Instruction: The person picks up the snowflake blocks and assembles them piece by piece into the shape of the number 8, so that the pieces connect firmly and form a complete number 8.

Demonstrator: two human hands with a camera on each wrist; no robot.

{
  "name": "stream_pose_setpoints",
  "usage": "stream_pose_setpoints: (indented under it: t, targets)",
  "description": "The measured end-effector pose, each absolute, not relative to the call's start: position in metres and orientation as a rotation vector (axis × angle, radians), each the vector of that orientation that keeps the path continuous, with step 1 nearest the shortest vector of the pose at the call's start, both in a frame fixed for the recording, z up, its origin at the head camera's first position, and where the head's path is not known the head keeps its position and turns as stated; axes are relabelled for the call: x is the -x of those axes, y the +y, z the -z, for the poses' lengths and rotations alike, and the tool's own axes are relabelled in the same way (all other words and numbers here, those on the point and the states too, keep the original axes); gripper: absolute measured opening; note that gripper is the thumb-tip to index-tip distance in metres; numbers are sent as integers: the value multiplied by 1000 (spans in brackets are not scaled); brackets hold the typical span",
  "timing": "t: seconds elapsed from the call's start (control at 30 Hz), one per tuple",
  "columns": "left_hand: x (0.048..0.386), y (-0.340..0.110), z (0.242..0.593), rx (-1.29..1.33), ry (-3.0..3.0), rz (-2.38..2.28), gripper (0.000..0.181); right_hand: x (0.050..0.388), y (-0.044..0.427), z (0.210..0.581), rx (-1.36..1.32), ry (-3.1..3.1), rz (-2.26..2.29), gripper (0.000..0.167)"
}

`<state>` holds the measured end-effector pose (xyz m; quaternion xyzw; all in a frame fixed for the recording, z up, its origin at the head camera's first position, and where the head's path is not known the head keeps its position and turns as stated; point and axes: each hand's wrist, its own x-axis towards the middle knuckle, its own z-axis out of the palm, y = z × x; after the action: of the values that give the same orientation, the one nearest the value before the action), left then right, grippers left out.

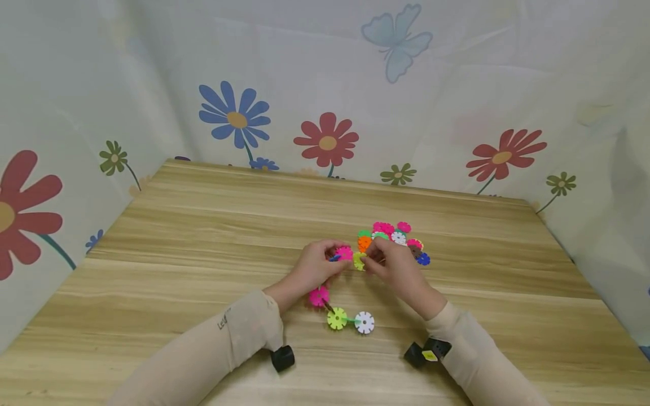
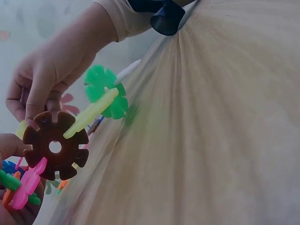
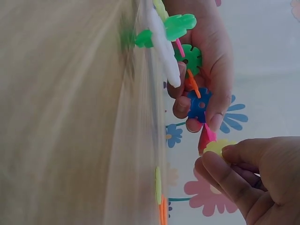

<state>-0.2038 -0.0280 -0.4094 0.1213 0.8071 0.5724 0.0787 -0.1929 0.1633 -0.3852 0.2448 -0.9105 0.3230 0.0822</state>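
Observation:
My left hand (image 1: pixel 311 268) grips a chain of slotted plastic discs, its fingers curled round a blue disc (image 3: pixel 199 105) and a green disc (image 3: pixel 188 59). A pink disc (image 1: pixel 344 253) stands out at its fingertips. Thumb and finger of my right hand (image 3: pixel 253 173) pinch a yellow disc (image 3: pixel 219 146), which meets the edge of the pink one. The chain hangs below my left hand through another pink disc (image 1: pixel 319 296), a brown disc (image 2: pixel 44 133), a yellow-green disc (image 1: pixel 337 318), a green disc (image 2: pixel 99 84) and a white disc (image 1: pixel 364 322) near the table.
Behind my right hand lies a loose pile of discs, among them an orange one (image 1: pixel 364 243), a white one (image 1: pixel 398 238) and a blue one (image 1: pixel 423 259). The wooden table (image 1: pixel 228 208) ends at a flower-printed cloth (image 1: pixel 284 67).

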Motion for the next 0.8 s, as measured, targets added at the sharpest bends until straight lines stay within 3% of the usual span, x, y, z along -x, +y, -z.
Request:
stream_pose_setpoints:
  t: [0.8]
  targets:
    - [201, -28, 405, -467, 2430, -1659, 32, 195, 156, 391, -738, -2707, -1089, 8]
